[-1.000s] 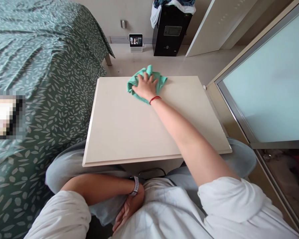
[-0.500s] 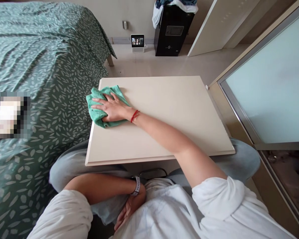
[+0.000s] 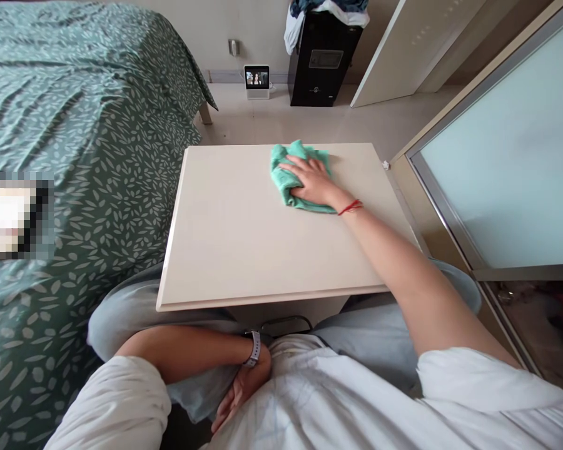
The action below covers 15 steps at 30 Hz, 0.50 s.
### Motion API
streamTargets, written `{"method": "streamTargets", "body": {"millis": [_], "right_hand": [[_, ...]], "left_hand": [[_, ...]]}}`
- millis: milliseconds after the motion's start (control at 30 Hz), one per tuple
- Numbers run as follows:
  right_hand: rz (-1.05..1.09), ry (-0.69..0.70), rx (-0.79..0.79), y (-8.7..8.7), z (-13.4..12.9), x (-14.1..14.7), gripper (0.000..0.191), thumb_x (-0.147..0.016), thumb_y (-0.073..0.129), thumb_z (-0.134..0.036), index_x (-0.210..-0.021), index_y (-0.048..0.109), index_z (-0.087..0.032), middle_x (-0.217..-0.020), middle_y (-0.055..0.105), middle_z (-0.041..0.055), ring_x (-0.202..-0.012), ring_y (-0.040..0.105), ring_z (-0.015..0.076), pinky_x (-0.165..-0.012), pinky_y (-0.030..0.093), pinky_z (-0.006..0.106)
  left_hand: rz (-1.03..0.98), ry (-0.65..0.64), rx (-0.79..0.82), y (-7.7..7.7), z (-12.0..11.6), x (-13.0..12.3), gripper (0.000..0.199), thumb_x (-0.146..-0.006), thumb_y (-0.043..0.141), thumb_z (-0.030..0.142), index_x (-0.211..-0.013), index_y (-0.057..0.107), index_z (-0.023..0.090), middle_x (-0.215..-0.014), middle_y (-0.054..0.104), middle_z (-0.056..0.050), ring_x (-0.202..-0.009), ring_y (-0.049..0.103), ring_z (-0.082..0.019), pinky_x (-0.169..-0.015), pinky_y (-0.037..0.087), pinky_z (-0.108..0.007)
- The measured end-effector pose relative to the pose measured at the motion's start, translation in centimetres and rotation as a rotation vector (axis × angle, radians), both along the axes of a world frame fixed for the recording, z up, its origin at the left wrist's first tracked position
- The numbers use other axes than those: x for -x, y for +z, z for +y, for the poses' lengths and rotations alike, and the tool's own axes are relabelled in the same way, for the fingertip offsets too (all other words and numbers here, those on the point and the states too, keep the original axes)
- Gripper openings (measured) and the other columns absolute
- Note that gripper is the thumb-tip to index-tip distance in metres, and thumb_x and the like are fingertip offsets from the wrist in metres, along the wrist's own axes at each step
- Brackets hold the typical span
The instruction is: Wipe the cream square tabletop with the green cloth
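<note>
A crumpled green cloth [image 3: 284,178] lies at the far edge of a cream-coloured low table [image 3: 229,237], right of its middle. My right hand [image 3: 312,181] presses down on it, fingers spread over the fabric and gripping it against the tabletop. A red string bracelet circles that wrist. My left hand [image 3: 239,394] rests in my lap, below the near edge of the table, and holds nothing that I can see. Its fingers are loosely stretched out and partly hidden by my shirt. A watch [image 3: 254,350] sits on the left wrist.
On the left stands a bed with a green leaf-patterned sheet [image 3: 98,187]; a blurred-out object [image 3: 9,215] lies on it. A small screen device [image 3: 257,81] and a black cabinet [image 3: 321,65] stand by the wall. Frosted sliding panels [image 3: 507,162] border the right side.
My right hand has slid the green cloth from the table's left edge across to the right and slightly farther away. My left hand stays in my lap.
</note>
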State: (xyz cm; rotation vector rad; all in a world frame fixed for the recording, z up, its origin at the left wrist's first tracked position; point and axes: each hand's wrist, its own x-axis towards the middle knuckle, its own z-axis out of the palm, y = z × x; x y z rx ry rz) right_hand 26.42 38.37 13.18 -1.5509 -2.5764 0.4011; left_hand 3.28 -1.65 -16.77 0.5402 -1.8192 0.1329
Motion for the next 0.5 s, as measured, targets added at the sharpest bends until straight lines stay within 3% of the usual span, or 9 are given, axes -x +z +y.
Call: {"method": "streamTargets", "body": {"millis": [67,167,233,367,433,500], "right_hand": [[-0.038,-0.129,-0.022,-0.2,-0.5,-3.9,0.092,-0.107,0.066,-0.04,-0.198,0.056,-0.025,-0.211,0.038,0.0126,-0.181,0.045,0.0585,-0.148,0.031,0.083],[-0.069,-0.334,-0.072,-0.8,-2.0,-8.2,0.089,-0.108,0.061,-0.043,-0.195,0.058,-0.024,-0.207,0.044,0.0161,-0.178,0.049,0.056,-0.148,0.037,0.079],[-0.055,-0.494,-0.115,-1.5,-3.4,-9.9,0.085,-0.11,0.058,-0.046,-0.192,0.061,-0.025,-0.203,0.048,0.0203,-0.177,0.049,0.058,-0.144,0.037,0.085],[-0.028,-0.758,-0.196,-3.1,-5.9,-10.8,0.074,-0.11,0.054,-0.049,-0.18,0.067,-0.025,-0.196,0.052,0.0295,-0.175,0.046,0.0667,-0.127,0.041,0.103],[-0.022,-0.801,-0.224,-3.7,-6.9,-10.3,0.071,-0.111,0.055,-0.05,-0.176,0.068,-0.024,-0.193,0.054,0.0322,-0.174,0.047,0.068,-0.123,0.044,0.104],[-0.018,-0.788,-0.232,-3.9,-7.5,-9.2,0.071,-0.112,0.057,-0.052,-0.175,0.068,-0.023,-0.191,0.054,0.0341,-0.174,0.047,0.0689,-0.122,0.046,0.103]], "left_hand": [[0.023,-0.037,-0.03,0.9,0.7,0.0,0.078,-0.092,0.047,-0.004,-0.168,0.063,0.007,-0.134,0.09,-0.029,-0.105,0.088,-0.052,-0.074,0.074,-0.065],[0.329,-0.181,-0.202,2.8,2.1,0.0,0.077,-0.101,0.035,-0.004,-0.177,0.047,0.002,-0.13,0.091,-0.03,-0.11,0.088,-0.048,-0.08,0.077,-0.062],[0.5,-0.259,-0.296,3.9,3.1,0.1,0.079,-0.107,0.027,-0.004,-0.185,0.032,0.005,-0.125,0.094,-0.025,-0.114,0.088,-0.043,-0.083,0.077,-0.06],[0.396,-0.177,-0.227,4.9,4.0,-0.1,0.091,-0.104,0.025,-0.007,-0.191,0.002,0.011,-0.129,0.094,-0.022,-0.118,0.088,-0.041,-0.085,0.077,-0.057],[0.366,-0.22,-0.223,4.8,3.9,-0.2,0.095,-0.101,0.03,-0.006,-0.192,0.005,0.007,-0.13,0.093,-0.026,-0.122,0.087,-0.044,-0.086,0.077,-0.059],[0.439,-0.304,-0.274,4.4,3.6,-0.2,0.094,-0.1,0.037,-0.002,-0.193,0.02,0.007,-0.129,0.094,-0.026,-0.124,0.085,-0.047,-0.087,0.075,-0.062]]}}
